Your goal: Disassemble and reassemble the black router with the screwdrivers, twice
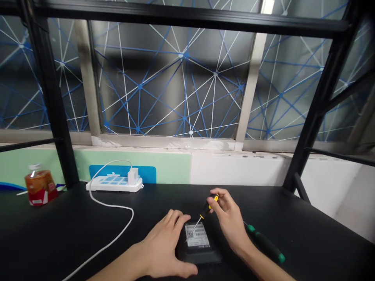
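A small black box-shaped device (202, 255) with a white printed label (197, 234) lies on the black table. My left hand (165, 244) grips it from the left, fingers along its far edge and thumb along its near edge. In my right hand (230, 218) is a screwdriver with a black and yellow handle (209, 205), held between fingers and thumb and tilted. Its thin metal shaft slants down to the left across the label, and the tip is at the label's left edge; whether it touches is hard to see. Right of my right hand lies a green and black screwdriver (266, 242).
A white power strip (114, 183) with a white plug-in charger (133, 176) stands at the back left. From it a white cable (129, 218) curves forward over the table (158, 199). A bottle with orange contents (40, 185) stands far left. Black metal posts (307, 113) frame both sides.
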{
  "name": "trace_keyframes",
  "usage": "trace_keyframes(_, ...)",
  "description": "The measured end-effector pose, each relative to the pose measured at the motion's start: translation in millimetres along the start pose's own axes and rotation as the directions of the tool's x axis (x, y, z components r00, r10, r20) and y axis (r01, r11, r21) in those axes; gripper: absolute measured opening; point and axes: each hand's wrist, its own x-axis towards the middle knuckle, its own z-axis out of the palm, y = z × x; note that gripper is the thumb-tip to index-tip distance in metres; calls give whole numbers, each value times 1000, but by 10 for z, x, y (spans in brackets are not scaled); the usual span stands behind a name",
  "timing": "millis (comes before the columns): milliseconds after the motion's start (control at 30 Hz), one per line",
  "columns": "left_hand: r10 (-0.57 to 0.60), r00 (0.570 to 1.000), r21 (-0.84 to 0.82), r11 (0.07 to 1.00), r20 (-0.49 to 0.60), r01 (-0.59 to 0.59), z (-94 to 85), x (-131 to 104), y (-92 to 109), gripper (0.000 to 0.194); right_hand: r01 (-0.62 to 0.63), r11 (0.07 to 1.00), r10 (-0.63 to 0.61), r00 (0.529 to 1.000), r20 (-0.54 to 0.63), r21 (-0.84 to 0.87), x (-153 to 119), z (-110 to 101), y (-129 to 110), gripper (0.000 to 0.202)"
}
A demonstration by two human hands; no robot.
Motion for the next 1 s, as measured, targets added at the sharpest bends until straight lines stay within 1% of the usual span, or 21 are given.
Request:
trace_keyframes(100, -9, 1000, 3, 1000, 6, 9, -22, -20, 0, 105, -78, 996, 76, 995, 63, 30, 5, -17, -32, 37)
trace_keyframes(200, 2, 1000, 7, 1000, 5, -2, -36, -23, -11, 106, -151, 986, 145, 986, 79, 73, -18, -6, -68, 37)
trace_keyframes(267, 15, 1000, 5, 1000, -6, -15, -48, -24, -18, 105, -150, 985, 146, 988, 50, 88, -37, 13, -74, 35)
trace_keyframes(367, 26, 1000, 5, 1000, -5, -26, -75, -30, -13, 104, -92, 994, 93, 995, -22, 59, -61, 37, -66, 29)
trace_keyframes(433, 26, 1000, 7, 1000, 6, -26, -95, -38, -3, 103, -71, 997, 73, 996, -53, 40, -75, 43, -73, 29)
trace_keyframes(500, 31, 999, 14, 999, 13, -31, -107, -45, 6, 102, -98, 993, 100, 994, -38, 61, -89, 44, -97, 33)
trace_keyframes(567, 38, 999, 24, 999, 17, -38, -110, -47, 10, 100, -156, 983, 157, 988, -4, 102, -105, 46, -127, 38)
trace_keyframes(667, 40, 999, 24, 999, 12, -41, -105, -42, 10, 98, -217, 964, 215, 976, 30, 152, -128, 55, -148, 34)
trace_keyframes(767, 40, 999, -1, 999, 1, -40, -91, -38, -6, 100, -187, 977, 186, 982, 14, 105, -145, 67, -137, 32)
trace_keyframes(867, 38, 999, -28, 999, -4, -38, -65, -48, -44, 103, -147, 988, 146, 989, 22, 47, -146, 75, -125, 35)
trace_keyframes(933, 46, 999, -43, 998, 7, -45, -47, -60, -74, 104, -155, 986, 151, 987, 55, 65, -139, 75, -123, 40)
trace_keyframes(1000, 53, 998, -49, 998, 43, -50, -36, -72, -96, 105, -185, 978, 178, 981, 79, 99, -131, 73, -119, 43)
